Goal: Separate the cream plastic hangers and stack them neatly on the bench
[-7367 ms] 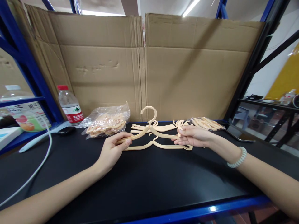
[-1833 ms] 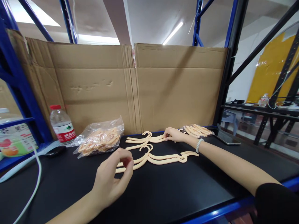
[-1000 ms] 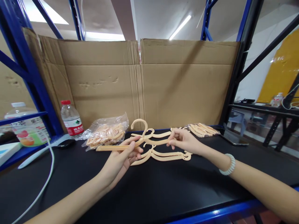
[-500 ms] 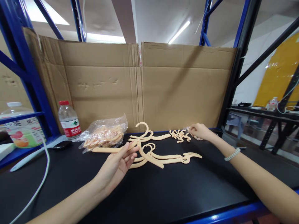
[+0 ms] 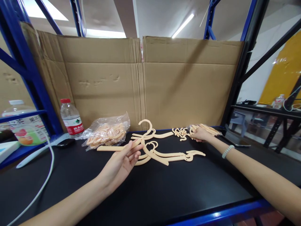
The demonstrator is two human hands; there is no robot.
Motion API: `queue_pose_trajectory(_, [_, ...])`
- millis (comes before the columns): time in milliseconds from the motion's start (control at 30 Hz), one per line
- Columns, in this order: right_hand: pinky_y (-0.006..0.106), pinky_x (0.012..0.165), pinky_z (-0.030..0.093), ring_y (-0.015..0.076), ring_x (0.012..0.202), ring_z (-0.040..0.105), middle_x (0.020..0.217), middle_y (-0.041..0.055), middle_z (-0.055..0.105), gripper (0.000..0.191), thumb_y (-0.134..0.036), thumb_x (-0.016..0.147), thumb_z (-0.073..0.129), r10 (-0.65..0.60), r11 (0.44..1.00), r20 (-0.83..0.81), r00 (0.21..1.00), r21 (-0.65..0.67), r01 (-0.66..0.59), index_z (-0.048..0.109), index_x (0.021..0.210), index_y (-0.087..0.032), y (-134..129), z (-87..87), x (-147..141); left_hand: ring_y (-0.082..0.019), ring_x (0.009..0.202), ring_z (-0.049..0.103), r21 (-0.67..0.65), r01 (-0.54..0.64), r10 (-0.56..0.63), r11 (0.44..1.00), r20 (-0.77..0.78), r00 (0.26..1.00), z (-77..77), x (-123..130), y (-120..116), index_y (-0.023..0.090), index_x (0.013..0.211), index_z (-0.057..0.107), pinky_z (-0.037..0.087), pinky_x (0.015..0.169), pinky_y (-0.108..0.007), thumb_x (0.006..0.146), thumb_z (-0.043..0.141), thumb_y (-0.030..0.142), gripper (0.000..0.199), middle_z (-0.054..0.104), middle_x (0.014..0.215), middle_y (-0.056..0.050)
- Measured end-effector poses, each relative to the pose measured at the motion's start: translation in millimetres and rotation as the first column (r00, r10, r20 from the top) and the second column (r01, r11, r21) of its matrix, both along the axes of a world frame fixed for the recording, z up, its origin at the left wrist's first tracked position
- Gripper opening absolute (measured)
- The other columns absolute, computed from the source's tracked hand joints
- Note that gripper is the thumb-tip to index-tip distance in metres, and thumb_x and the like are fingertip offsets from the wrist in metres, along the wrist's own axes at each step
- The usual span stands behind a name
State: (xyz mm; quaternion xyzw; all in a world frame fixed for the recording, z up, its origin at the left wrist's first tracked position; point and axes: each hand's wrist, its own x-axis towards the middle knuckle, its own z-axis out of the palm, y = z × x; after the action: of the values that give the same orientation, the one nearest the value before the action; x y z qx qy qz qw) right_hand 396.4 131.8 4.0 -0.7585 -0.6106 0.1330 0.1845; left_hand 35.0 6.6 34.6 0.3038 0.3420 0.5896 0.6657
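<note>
Standing at the far left behind a blue rail [image 5: 22,116], a fruit-labelled jug [image 5: 35,127] precedes a red-capped bottle [image 5: 71,121] and a clear plastic bag [image 5: 115,120] of pale pieces. Next comes the left hand [image 5: 123,161], grasping a pale hanger [image 5: 143,142] between thumb and fingers above the black table [image 5: 164,191]; its hook points up, one arm extends left past the hand and the other slopes down to the right. Behind it lie flat hanger parts [image 5: 163,135], and nearer, partly overlapped by it, assembled hangers [image 5: 171,154]. Small curved pieces [image 5: 180,132] form a loose pile farther right. Just beside them, the right hand [image 5: 199,134] (a beaded bracelet [image 5: 227,151] on its wrist) reaches to the right-hand bag [image 5: 210,129], fingers at pale strips; whether it grips any, I cannot tell.
</note>
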Motion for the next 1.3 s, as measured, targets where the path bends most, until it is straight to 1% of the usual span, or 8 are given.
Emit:
queue_pose_trajectory(233, [0.018, 0.032, 0.023, 0.0059, 0.030, 0.032, 0.035, -0.0044, 0.039, 0.037, -0.024, 0.082, 0.059, 0.067, 0.991, -0.277, 0.959, 0.132, -0.031, 0.045, 0.048, -0.017, -3.1, 8.7, 9.2, -0.010, 0.061, 0.066, 0.007, 0.013, -0.013, 1.000, 0.027, 1.000, -1.5, -1.3, 0.5, 0.010, 0.085, 0.069, 0.057, 0.060, -0.017, 0.093, 0.048, 0.012, 0.023, 0.071, 0.086, -0.011])
queue_pose_trajectory(333, [0.016, 0.036, 0.033, 0.0059, 0.038, 0.043, 0.050, -0.0017, 0.051, 0.029, -0.033, 0.085, 0.058, 0.170, 0.974, -0.419, 0.892, 0.207, -0.088, 0.049, 0.063, -0.017, -12.2, 18.3, 2.1, -0.010, 0.061, 0.065, 0.007, 0.012, -0.012, 1.000, 0.041, 0.999, 0.8, -2.0, -1.3, 0.009, 0.087, 0.069, 0.057, 0.060, -0.017, 0.093, 0.047, 0.012, 0.022, 0.071, 0.087, -0.012])
queue_pose_trajectory(400, [0.017, 0.043, 0.042, 0.0076, 0.049, 0.053, 0.064, 0.0024, 0.059, 0.026, -0.036, 0.081, 0.065, 0.303, 0.947, -0.551, 0.778, 0.263, -0.182, 0.051, 0.072, -0.016, -22.6, 24.5, -11.8, -0.010, 0.061, 0.065, 0.003, 0.011, -0.011, 1.000, 0.047, 0.999, 3.0, -2.5, -1.6, 0.008, 0.091, 0.068, 0.057, 0.059, -0.018, 0.093, 0.047, 0.013, 0.022, 0.071, 0.092, -0.013])
queue_pose_trajectory(500, [0.017, 0.047, 0.047, 0.0118, 0.057, 0.062, 0.071, 0.0048, 0.065, 0.036, -0.038, 0.070, 0.078, 0.510, 0.853, -0.739, 0.440, 0.366, -0.374, 0.051, 0.079, -0.016, -43.0, 29.5, -43.9, -0.011, 0.062, 0.064, -0.014, 0.011, -0.010, 1.000, 0.088, 0.996, 5.9, -3.5, -0.8, 0.008, 0.092, 0.067, 0.058, 0.060, -0.019, 0.094, 0.046, 0.014, 0.023, 0.070, 0.093, -0.013])
queue_pose_trajectory(600, [0.018, 0.048, 0.049, 0.0154, 0.062, 0.066, 0.073, 0.0069, 0.067, 0.037, -0.040, 0.073, 0.077, 0.576, 0.768, -0.765, 0.287, 0.388, -0.509, 0.054, 0.087, -0.014, -63.5, 26.9, -77.4, -0.011, 0.062, 0.064, -0.016, 0.024, -0.021, 1.000, 0.134, 0.991, 7.8, -4.4, -0.9, 0.007, 0.096, 0.066, 0.058, 0.060, -0.019, 0.094, 0.044, 0.014, 0.024, 0.070, 0.088, -0.013])
queue_pose_trajectory(733, [0.020, 0.062, 0.053, 0.0149, 0.078, 0.066, 0.084, 0.0067, 0.068, 0.028, -0.033, 0.076, 0.076, 0.538, 0.731, -0.830, 0.147, 0.373, -0.571, 0.057, 0.083, -0.014, -83.8, 18.1, -103.4, -0.012, 0.060, 0.063, 0.011, 0.046, -0.047, 0.999, 0.179, 0.983, 10.0, -4.1, -4.2, 0.006, 0.093, 0.065, 0.057, 0.059, -0.019, 0.095, 0.040, 0.014, 0.026, 0.069, 0.081, -0.012])
queue_pose_trajectory(900, [0.031, 0.080, 0.053, 0.0200, 0.095, 0.064, 0.099, 0.0079, 0.064, 0.025, -0.029, 0.078, 0.075, 0.308, 0.691, -0.947, -0.097, 0.292, -0.661, 0.055, 0.079, -0.014, -97.1, 17.5, -109.6, -0.012, 0.060, 0.062, 0.030, 0.045, -0.050, 0.999, 0.197, 0.979, 14.2, -3.9, -7.7, 0.005, 0.088, 0.064, 0.057, 0.059, -0.020, 0.096, 0.036, 0.015, 0.031, 0.068, 0.076, -0.011])
queue_pose_trajectory(1300, [0.026, 0.072, 0.053, 0.0263, 0.097, 0.066, 0.103, 0.0166, 0.067, 0.026, -0.026, 0.079, 0.071, 0.174, 0.696, -0.976, -0.134, 0.218, -0.684, 0.047, 0.077, -0.016, -98.4, 20.0, -109.6, -0.013, 0.059, 0.061, 0.024, 0.018, -0.023, 1.000, 0.184, 0.983, 15.5, -3.0, -8.2, 0.007, 0.085, 0.064, 0.056, 0.058, -0.021, 0.096, 0.035, 0.012, 0.031, 0.066, 0.073, -0.010])
